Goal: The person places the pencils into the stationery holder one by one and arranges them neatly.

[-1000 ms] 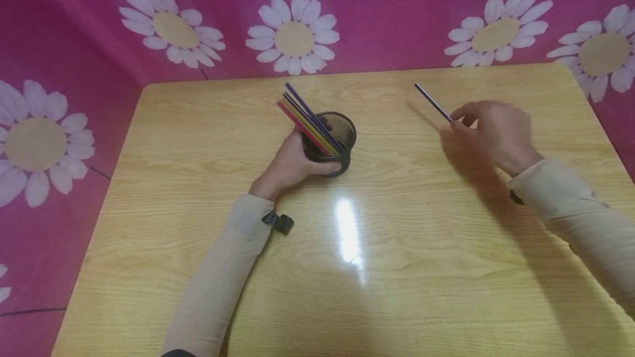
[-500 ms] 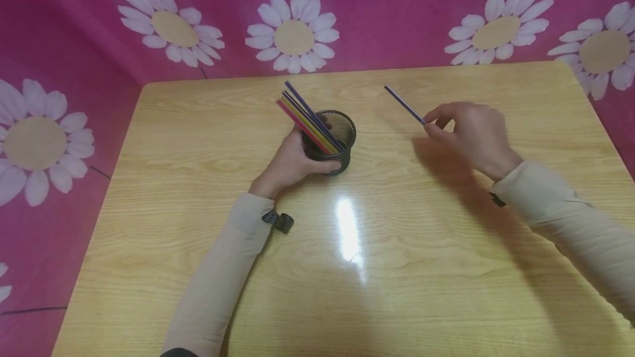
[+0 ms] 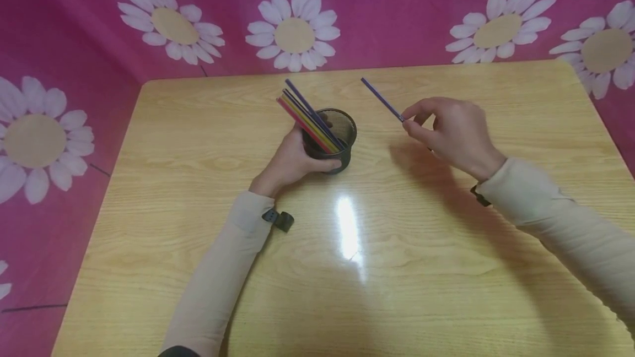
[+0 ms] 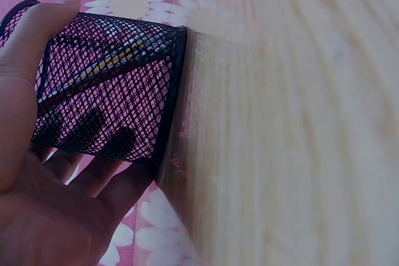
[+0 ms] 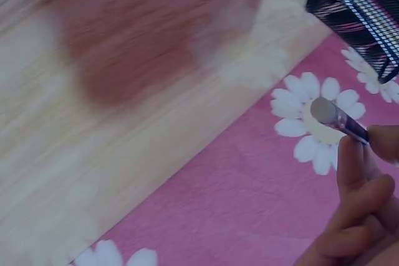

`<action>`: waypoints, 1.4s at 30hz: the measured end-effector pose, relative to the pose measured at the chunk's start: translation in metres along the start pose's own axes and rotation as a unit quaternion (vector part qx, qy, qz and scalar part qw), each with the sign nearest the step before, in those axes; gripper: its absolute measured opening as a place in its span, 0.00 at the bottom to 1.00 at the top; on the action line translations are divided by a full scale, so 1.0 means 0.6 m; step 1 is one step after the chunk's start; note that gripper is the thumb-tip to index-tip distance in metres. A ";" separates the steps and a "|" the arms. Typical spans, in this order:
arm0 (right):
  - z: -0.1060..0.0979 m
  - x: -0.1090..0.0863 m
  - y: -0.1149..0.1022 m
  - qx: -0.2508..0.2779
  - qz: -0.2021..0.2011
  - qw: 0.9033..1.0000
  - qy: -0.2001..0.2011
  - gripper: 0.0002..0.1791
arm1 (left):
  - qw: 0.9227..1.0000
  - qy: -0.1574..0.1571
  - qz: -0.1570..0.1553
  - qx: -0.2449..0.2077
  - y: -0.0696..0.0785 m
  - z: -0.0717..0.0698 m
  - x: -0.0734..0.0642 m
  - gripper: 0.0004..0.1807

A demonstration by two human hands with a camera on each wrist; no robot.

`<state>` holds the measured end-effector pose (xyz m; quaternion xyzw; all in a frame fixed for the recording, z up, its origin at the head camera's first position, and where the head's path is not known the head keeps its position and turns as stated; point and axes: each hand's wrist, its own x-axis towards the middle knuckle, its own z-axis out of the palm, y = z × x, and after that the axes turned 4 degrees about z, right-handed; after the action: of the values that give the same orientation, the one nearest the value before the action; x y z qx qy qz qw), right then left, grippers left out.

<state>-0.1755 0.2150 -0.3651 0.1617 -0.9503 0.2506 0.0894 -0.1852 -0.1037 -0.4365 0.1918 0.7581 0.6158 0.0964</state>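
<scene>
In the head view a black mesh pencil cup [image 3: 339, 125] stands on the wooden table. My left hand [image 3: 288, 161] grips it, thumb on the near side and fingers round the far side. Several pencils [image 3: 307, 120], red, yellow and dark blue, lean leftward out of the cup. To the right, my right hand [image 3: 448, 131] pinches a dark blue pencil [image 3: 381, 98] near one end, above the table. Its other end points up and left, apart from the cup. The right wrist view shows the pencil's flat round end [image 5: 324, 110] sticking out past the thumb and fingers.
The wooden table [image 3: 397, 269] reaches back to a pink cloth [image 3: 392, 15] with white flowers, which also hangs along the left side. A bright light reflection lies on the tabletop in front of the cup.
My right hand has moved left with the pencil, closer to the cup. The left hand and the cup have stayed in place.
</scene>
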 end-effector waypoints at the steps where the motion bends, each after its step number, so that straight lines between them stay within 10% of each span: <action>1: 0.001 0.002 -0.005 0.004 -0.004 1.000 0.005 0.06 | 1.000 0.000 0.000 -0.001 0.000 0.000 0.000 0.52; 42: 0.038 0.076 -0.157 0.185 -0.160 0.962 0.123 0.05 | 1.000 0.005 0.015 0.010 -0.002 -0.001 0.000 0.53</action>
<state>-0.1868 0.1138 -0.3310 0.2930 -0.8306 0.4229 0.2132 -0.1859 -0.1045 -0.4374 0.2012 0.7616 0.6106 0.0816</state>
